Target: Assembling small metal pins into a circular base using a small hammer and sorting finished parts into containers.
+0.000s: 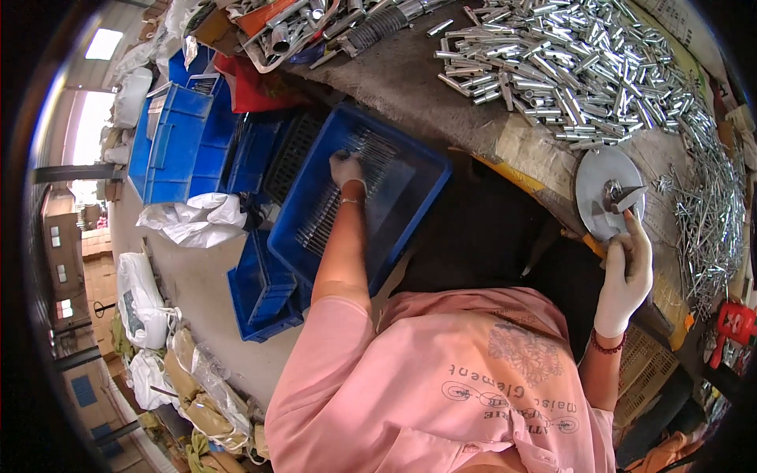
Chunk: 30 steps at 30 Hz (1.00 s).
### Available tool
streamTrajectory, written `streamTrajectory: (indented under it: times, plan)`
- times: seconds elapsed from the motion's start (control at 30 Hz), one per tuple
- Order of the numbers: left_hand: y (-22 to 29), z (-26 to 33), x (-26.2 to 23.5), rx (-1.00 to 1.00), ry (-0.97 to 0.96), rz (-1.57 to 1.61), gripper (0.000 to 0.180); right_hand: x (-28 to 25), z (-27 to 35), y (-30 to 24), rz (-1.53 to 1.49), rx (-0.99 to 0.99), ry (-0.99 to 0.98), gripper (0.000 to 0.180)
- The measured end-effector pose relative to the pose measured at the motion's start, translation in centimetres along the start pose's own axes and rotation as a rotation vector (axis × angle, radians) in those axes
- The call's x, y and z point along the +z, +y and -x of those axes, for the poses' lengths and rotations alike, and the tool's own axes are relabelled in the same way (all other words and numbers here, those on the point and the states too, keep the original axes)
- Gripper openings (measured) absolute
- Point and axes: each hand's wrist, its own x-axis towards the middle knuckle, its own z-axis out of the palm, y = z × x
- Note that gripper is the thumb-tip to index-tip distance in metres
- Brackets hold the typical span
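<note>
Workbench [410, 71] and floor fill the head view, seen from above over a pink shirt [441, 394].

The left hand [345, 168], in a white glove, reaches down into a blue crate [426, 169] that sits on the floor to the left of the bench. The fingers are curled down among thin metal rods [347, 189] lying in rows on the crate's bottom. They appear to pinch some of the rods, though the grip itself is too small to make out for certain.

The right hand [625, 272], also in a white glove, is raised at the bench edge. Its fingers are drawn close together and point up, with the tips touching a small metal piece [623, 195] at the middle of a round metal disc [603, 189]. Whether the fingers actually clasp that piece I cannot tell. A beaded bracelet [607, 344] circles that wrist.

Behind the disc, a broad heap of short shiny metal tubes [568, 63] covers the bench top. To the right of the disc lies a pile of thinner metal pins [710, 213]. More blue crates [181, 142] stand stacked further left, and white plastic bags [197, 221] lie on the floor near them. A red tool [733, 323] shows at the far right edge.
</note>
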Motion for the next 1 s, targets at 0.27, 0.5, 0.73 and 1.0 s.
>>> streamTrajectory:
  times: [0.27, 0.5, 0.73, 1.0]
  plan:
    - [-2.0, -0.9, -2.5, 0.194, 0.194, -0.022, 0.048, -0.1, -0.2, -0.6, -0.04, -0.034, -0.052, 0.042]
    - [19.6, 7.9, -9.2, 0.48, 0.334, 0.36, 0.022, -0.2, -0.3, -1.0, 0.013, -0.112, -0.011, 0.032]
    - [34.8, 16.8, -14.0, 1.129, -0.239, 0.365, 0.036, 0.0, -0.7, -2.3, 0.0, -0.243, -0.108, 0.021]
    - [38.9, 18.7, -9.6, 1.211, -0.27, 0.06, 0.038, -0.6, -0.5, -1.6, 0.029, -0.358, -0.067, 0.02]
